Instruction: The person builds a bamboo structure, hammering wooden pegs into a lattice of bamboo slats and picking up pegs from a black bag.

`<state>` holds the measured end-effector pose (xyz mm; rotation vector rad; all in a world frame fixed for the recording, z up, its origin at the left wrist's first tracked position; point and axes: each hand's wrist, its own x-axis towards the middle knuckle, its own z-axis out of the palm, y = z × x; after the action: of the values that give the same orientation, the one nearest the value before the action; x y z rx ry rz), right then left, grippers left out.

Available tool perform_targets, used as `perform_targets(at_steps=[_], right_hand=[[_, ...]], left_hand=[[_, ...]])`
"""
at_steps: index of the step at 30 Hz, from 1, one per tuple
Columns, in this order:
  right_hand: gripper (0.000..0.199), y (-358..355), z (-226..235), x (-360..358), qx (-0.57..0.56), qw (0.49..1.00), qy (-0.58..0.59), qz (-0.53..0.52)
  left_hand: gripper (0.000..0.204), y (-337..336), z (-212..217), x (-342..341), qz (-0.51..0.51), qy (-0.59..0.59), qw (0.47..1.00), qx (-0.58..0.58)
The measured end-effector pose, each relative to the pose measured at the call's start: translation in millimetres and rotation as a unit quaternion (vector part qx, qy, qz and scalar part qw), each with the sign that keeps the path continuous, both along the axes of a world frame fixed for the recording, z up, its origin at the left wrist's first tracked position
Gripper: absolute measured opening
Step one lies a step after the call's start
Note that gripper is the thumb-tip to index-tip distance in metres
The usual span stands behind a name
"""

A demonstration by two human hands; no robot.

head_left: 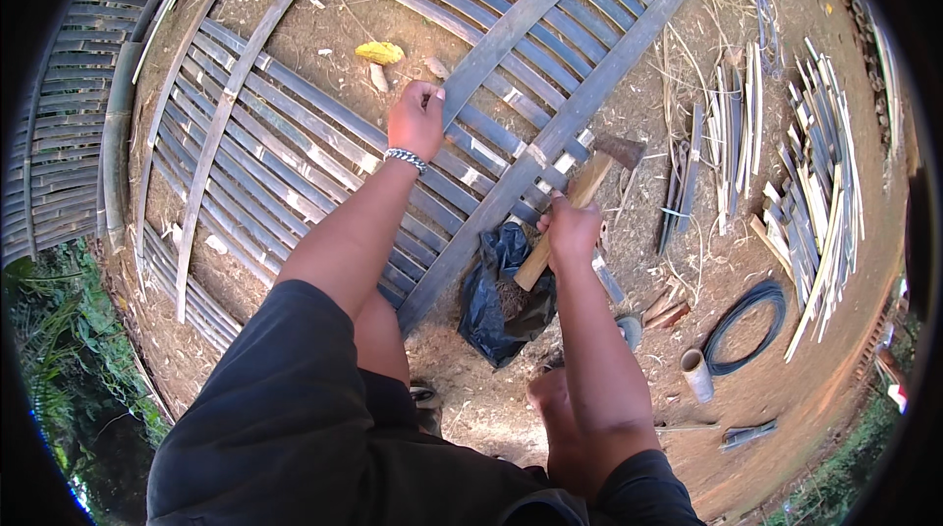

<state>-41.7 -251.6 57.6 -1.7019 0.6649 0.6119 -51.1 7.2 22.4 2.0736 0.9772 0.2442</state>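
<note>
My right hand [573,231] is wrapped round the wooden handle of a hatchet [590,179] with a rusty metal head. It is over the edge of a frame of dark bamboo slats [496,194]. My left hand [416,121], with a braided bracelet at the wrist, is closed in a pinch over the frame, beside a broad diagonal bamboo slat [511,35]. What its fingers hold is too small to make out. That slat's lower part is hidden by my hand and forearm. Below the hatchet handle lies an open black plastic bag [481,305] with brownish stuff inside.
Cut bamboo strips [820,177] lie heaped on the right, near a smaller bundle [742,123]. A coil of dark line [756,325] and a short tube [696,375] are nearer me. A yellow leaf [379,53] lies beyond my left hand. Another slatted panel [64,104] stands far left.
</note>
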Motion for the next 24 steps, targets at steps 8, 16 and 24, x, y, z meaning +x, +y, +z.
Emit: perform_targets(at_steps=[8,16,24], right_hand=[[0.035,-11.3,-1.4,-0.5,0.046,0.999,-0.01,-0.021],[0.023,-20.0,25.1,-33.2,0.082,0.994,0.006,-0.078],[0.014,-5.5,29.0,-60.3,0.211,0.948,0.157,-0.179]], left_hand=[[0.021,-10.4,-4.4,1.7,0.027,-0.02,0.999,0.023],[0.021,-11.2,-9.8,1.4,0.027,-0.029,0.998,0.048],[0.021,-11.2,-11.4,3.6,0.022,-0.043,0.998,0.046]])
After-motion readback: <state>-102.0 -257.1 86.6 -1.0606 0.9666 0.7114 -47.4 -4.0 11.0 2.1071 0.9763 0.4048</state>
